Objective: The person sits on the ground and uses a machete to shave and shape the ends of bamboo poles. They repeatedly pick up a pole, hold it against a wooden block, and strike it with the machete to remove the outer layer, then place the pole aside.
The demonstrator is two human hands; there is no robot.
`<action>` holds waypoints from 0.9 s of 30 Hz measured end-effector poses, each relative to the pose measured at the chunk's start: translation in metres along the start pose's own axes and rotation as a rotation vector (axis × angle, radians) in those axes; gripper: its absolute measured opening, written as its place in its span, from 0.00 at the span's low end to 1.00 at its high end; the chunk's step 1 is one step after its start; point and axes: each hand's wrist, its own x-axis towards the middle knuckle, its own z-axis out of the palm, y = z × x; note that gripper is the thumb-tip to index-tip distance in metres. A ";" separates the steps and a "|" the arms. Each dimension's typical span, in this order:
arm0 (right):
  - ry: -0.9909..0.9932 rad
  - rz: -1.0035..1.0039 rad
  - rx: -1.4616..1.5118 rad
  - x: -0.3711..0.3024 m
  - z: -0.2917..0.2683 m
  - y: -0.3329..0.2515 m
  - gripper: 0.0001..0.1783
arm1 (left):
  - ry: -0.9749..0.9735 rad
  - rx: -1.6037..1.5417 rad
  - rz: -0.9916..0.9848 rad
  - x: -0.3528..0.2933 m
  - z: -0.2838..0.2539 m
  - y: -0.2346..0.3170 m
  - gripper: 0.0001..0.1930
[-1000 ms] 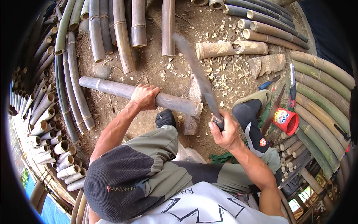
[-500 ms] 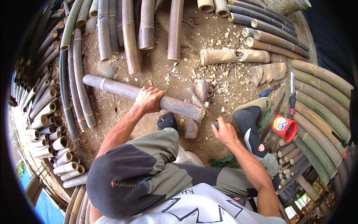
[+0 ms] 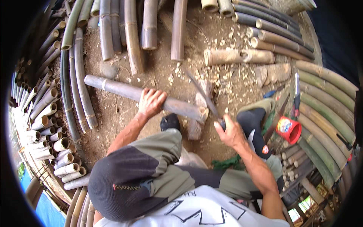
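Note:
My left hand (image 3: 152, 102) is wrapped over the middle of a grey-brown bamboo pole (image 3: 121, 90), which slants from upper left down to the right. The pole's right end, with its pale cut rim, lies across a wooden block (image 3: 194, 129). In my right hand (image 3: 231, 131) is the dark handle of a long knife (image 3: 205, 95). Its blade points up and to the left, passing close beyond the pole's cut end; whether the two touch I cannot tell. The blade is slightly blurred.
Pale chips (image 3: 232, 89) litter the dirt floor. A carved bamboo piece (image 3: 223, 57) lies beyond, with a notched wooden slab (image 3: 275, 73) near it. At right are a red tub (image 3: 289, 130), a blue-handled tool (image 3: 270, 94) and green bamboo (image 3: 315, 108). More bamboo (image 3: 47, 123) is stacked left.
The knife has swung up and away from the pole's end, and my right hand has shifted slightly right with it. My left hand and the pole have stayed nearly in place.

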 end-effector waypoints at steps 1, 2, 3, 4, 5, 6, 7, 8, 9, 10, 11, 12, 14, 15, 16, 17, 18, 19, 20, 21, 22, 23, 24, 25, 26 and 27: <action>0.113 -0.094 0.154 0.000 -0.009 -0.024 0.18 | 0.017 0.029 -0.007 0.001 -0.003 0.004 0.18; 0.255 -0.253 0.214 -0.003 -0.008 -0.031 0.20 | 0.012 -0.005 -0.030 -0.001 -0.006 0.007 0.17; 0.367 -0.337 0.249 -0.002 -0.003 -0.026 0.19 | 0.025 0.011 -0.028 0.001 -0.004 0.007 0.18; 0.477 -0.419 0.285 -0.002 0.009 -0.016 0.19 | 0.035 0.027 -0.025 0.001 -0.003 0.008 0.18; 0.275 -0.231 0.126 -0.004 0.024 0.014 0.19 | 0.055 0.060 -0.009 0.002 -0.002 0.008 0.19; 0.068 -0.046 -0.034 -0.005 0.034 0.046 0.19 | 0.075 0.095 0.000 0.002 0.000 0.010 0.20; -0.047 0.103 -0.068 0.005 0.030 0.046 0.21 | 0.045 0.090 -0.011 0.007 -0.001 0.009 0.27; -0.067 0.120 -0.040 0.009 0.023 0.047 0.23 | -0.027 0.086 -0.042 0.010 -0.002 0.011 0.29; -0.053 0.120 -0.063 0.008 0.018 0.045 0.22 | -0.099 0.083 -0.073 0.012 -0.005 0.013 0.32; -0.058 0.140 -0.073 -0.005 0.018 0.032 0.21 | -0.199 0.067 -0.099 0.005 -0.015 0.019 0.35; 0.023 0.055 0.013 -0.012 0.010 0.015 0.20 | -0.409 0.044 -0.088 0.014 -0.027 0.017 0.40; 0.114 -0.056 0.093 -0.006 -0.003 -0.003 0.19 | -0.614 0.038 -0.099 0.025 -0.028 0.008 0.37; 0.274 -0.247 0.203 -0.007 -0.011 -0.028 0.18 | -0.754 -0.094 -0.067 0.053 -0.038 -0.009 0.33; 0.354 -0.342 0.224 -0.007 -0.012 -0.036 0.17 | -0.735 -0.101 -0.060 0.050 -0.034 -0.011 0.30; 0.435 -0.431 0.239 -0.006 -0.013 -0.039 0.17 | -0.733 -0.118 -0.060 0.051 -0.032 -0.013 0.29; 0.483 -0.530 0.267 -0.006 -0.001 -0.027 0.17 | -0.734 -0.139 -0.061 0.050 -0.031 -0.013 0.29; 0.482 -0.505 0.150 -0.008 0.019 0.008 0.18 | -0.724 -0.159 -0.062 0.053 -0.031 -0.013 0.29; 0.186 -0.173 -0.034 -0.007 0.025 0.027 0.18 | -0.664 -0.140 -0.025 0.053 -0.029 -0.014 0.27; -0.108 0.154 -0.212 -0.004 0.029 0.043 0.18 | -0.634 -0.138 -0.021 0.048 -0.026 -0.015 0.26; -0.036 0.080 -0.175 -0.005 0.036 0.061 0.18 | -0.610 -0.139 -0.005 0.038 -0.019 -0.017 0.26; -0.016 0.034 -0.055 -0.002 0.029 0.057 0.17 | -0.565 -0.122 -0.016 0.040 -0.012 -0.021 0.25; 0.010 0.002 -0.006 0.009 0.021 0.036 0.17 | -0.525 -0.099 -0.021 0.030 -0.010 -0.020 0.23; 0.011 0.030 0.040 -0.003 0.008 0.012 0.17 | -0.415 -0.137 -0.025 0.025 -0.012 -0.014 0.22; 0.090 -0.026 0.113 -0.003 -0.009 -0.019 0.18 | -0.363 -0.114 -0.049 0.017 -0.012 -0.008 0.22; 0.275 -0.225 0.205 -0.007 -0.006 -0.026 0.18 | -0.307 -0.090 -0.061 0.012 -0.014 -0.005 0.22; 0.360 -0.312 0.254 -0.004 -0.004 -0.028 0.19 | -0.248 -0.082 -0.041 0.014 -0.013 -0.006 0.23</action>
